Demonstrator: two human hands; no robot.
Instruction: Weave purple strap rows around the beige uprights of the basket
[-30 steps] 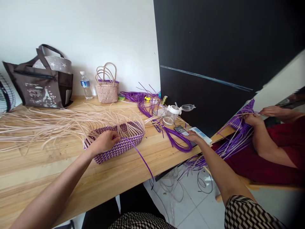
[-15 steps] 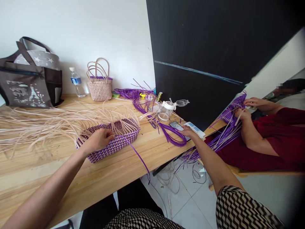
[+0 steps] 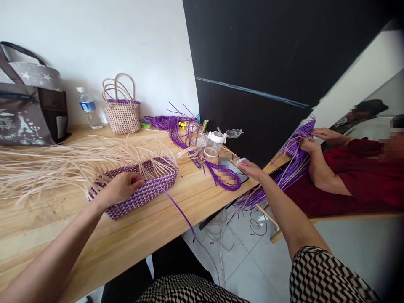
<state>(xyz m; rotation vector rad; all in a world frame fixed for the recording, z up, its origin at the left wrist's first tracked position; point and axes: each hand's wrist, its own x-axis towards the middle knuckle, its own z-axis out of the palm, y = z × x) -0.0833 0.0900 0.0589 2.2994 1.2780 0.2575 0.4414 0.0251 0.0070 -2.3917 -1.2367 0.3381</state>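
Observation:
A half-woven basket [image 3: 139,195] in purple and beige lies on the wooden table, with long beige strips rising from its far side. Over its near rim, my left hand [image 3: 121,189] is closed, fingers curled at the spot where a purple strip [image 3: 176,206] comes out and trails past the table edge. My right hand [image 3: 251,170] reaches to the table's right end, its fingers closed on a small white thing [image 3: 243,161] whose kind I cannot make out. Beside those fingers lies a phone [image 3: 241,174], next to a coil of purple strips [image 3: 217,179].
A finished small basket [image 3: 122,115], a water bottle [image 3: 90,110] and a dark bag [image 3: 28,113] stand along the wall. A clear lidded cup [image 3: 213,145] is near the black panel [image 3: 246,50]. At right, a co-worker in red weaves a purple basket [image 3: 298,136].
The blue-and-white packet beyond my right hand no longer shows there; a small white thing is at its fingertips. More of the phone shows. My left hand stays on the basket; the view has shifted right.

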